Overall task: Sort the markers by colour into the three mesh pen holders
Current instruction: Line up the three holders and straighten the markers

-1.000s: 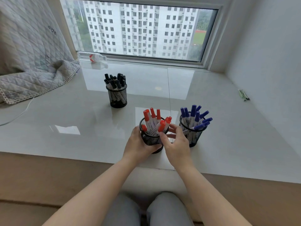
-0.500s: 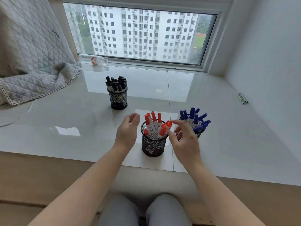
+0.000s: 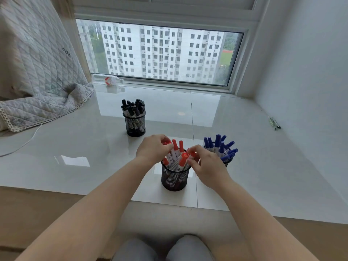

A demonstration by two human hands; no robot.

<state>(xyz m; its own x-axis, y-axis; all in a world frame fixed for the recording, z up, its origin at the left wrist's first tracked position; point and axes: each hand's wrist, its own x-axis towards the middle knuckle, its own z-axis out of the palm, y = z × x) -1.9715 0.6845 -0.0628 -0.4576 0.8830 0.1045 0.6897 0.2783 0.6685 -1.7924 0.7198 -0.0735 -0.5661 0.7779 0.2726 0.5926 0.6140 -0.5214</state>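
Three black mesh holders stand on the glossy sill. The near holder (image 3: 175,178) is full of red-capped markers (image 3: 176,149). My left hand (image 3: 153,148) is over its left rim, fingers curled round a red cap. My right hand (image 3: 206,163) is at its right rim, fingertips pinching another red-capped marker (image 3: 189,154). Behind my right hand a second holder (image 3: 227,162), mostly hidden, carries blue-capped markers (image 3: 218,142). Farther back left, the third holder (image 3: 135,125) holds black-capped markers (image 3: 132,108).
A quilted grey blanket (image 3: 37,87) lies at the left, with a white cable (image 3: 24,143) running from under it. A plastic bottle (image 3: 111,81) lies by the window. Some green pens (image 3: 274,123) lie near the right wall. My knees (image 3: 163,249) are below the sill's edge.
Both hands let go of the red holder's body and rose to the marker tops. The left hand swung in from the left onto a red cap. The camera tilted up.
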